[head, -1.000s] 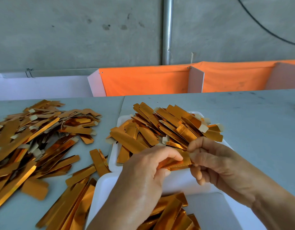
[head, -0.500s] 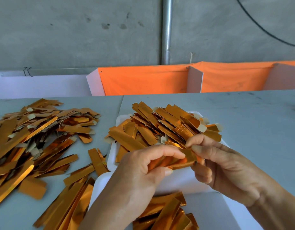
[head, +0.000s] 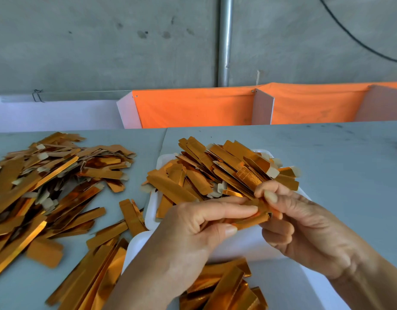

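Both my hands hold one shiny gold card strip (head: 251, 223) above a white tray. My left hand (head: 197, 229) grips its left part between curled fingers and thumb. My right hand (head: 300, 222) pinches its right end with thumb and forefinger. Much of the strip is hidden by my fingers. Behind my hands, a white tray (head: 151, 209) is heaped with several gold strips (head: 217, 171). A nearer white tray (head: 284, 285) holds a few more gold strips (head: 224, 287) below my wrists.
A large loose pile of gold strips (head: 47, 182) covers the grey table (head: 340, 162) at the left, with more strips (head: 92, 271) spilling toward the front. Orange cloth bins (head: 193, 108) with white dividers line the far table edge before a concrete wall and metal pipe (head: 225, 41).
My hands have worked the strip: my left fingers straightened along it and my right thumb moved on top of its end. The view shifted slightly.
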{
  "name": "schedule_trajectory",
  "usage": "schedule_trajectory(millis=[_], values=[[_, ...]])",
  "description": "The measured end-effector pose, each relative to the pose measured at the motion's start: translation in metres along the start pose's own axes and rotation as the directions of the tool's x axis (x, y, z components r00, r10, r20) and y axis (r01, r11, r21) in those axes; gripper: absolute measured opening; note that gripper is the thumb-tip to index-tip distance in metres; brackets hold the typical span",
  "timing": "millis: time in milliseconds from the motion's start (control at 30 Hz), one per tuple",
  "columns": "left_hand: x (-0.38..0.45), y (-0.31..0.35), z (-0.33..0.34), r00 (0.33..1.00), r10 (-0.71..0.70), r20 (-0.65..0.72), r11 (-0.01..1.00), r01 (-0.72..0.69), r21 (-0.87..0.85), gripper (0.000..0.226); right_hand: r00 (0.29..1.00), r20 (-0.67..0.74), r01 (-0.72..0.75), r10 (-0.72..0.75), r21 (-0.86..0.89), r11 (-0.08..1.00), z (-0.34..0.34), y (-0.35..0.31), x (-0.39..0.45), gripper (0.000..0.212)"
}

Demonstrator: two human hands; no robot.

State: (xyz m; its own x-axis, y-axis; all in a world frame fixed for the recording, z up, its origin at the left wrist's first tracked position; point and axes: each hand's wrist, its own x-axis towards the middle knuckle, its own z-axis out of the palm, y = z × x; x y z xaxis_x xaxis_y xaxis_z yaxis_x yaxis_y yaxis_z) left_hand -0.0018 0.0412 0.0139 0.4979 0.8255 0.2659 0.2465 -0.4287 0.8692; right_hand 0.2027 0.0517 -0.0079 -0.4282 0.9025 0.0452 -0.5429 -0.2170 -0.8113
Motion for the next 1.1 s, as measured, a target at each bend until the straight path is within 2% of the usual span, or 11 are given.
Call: schedule_trajectory(millis=[200,400,500,667,767,867,967,1100], values=[[-0.002,0.000,-0.002,0.998,0.032,0.052,0.989,-0.024,-0.149,0.052,0.996,0.085,0.010,-0.010,-0.005,1.000,0.003,0.002,0.000,0.027],[-0.001,-0.003,-0.001,0.999,-0.037,0.024,0.997,0.038,-0.063,0.053,1.000,-0.013,-0.002,0.001,-0.073,0.997,0.003,0.005,0.000,0.036],[-0.001,-0.003,-0.001,0.999,-0.043,0.013,0.996,0.044,-0.080,0.052,1.000,-0.003,-0.013,0.013,-0.020,1.000,0.005,0.005,0.000,0.036],[-0.001,-0.002,0.000,0.999,-0.032,0.003,0.997,0.032,-0.071,0.052,1.000,0.016,0.017,-0.015,-0.094,0.995,0.005,0.000,-0.003,0.035],[0.000,-0.003,0.002,0.999,-0.036,-0.013,0.999,0.036,-0.027,0.050,1.000,0.001,0.015,-0.015,-0.108,0.994,0.005,0.000,-0.002,0.034],[0.001,-0.002,0.005,0.999,-0.019,-0.039,1.000,0.020,0.022,0.049,0.998,-0.050,-0.038,0.033,-0.088,0.995,0.006,0.000,-0.001,0.042],[0.002,0.000,0.013,0.994,0.022,-0.107,0.984,-0.002,0.178,0.063,0.984,-0.080,-0.170,0.161,-0.126,0.977,0.008,0.000,-0.001,0.057],[0.001,0.000,0.017,0.983,0.109,-0.151,0.940,-0.052,0.337,0.084,0.954,-0.020,-0.298,0.298,-0.117,0.947,0.005,-0.005,-0.004,0.058]])
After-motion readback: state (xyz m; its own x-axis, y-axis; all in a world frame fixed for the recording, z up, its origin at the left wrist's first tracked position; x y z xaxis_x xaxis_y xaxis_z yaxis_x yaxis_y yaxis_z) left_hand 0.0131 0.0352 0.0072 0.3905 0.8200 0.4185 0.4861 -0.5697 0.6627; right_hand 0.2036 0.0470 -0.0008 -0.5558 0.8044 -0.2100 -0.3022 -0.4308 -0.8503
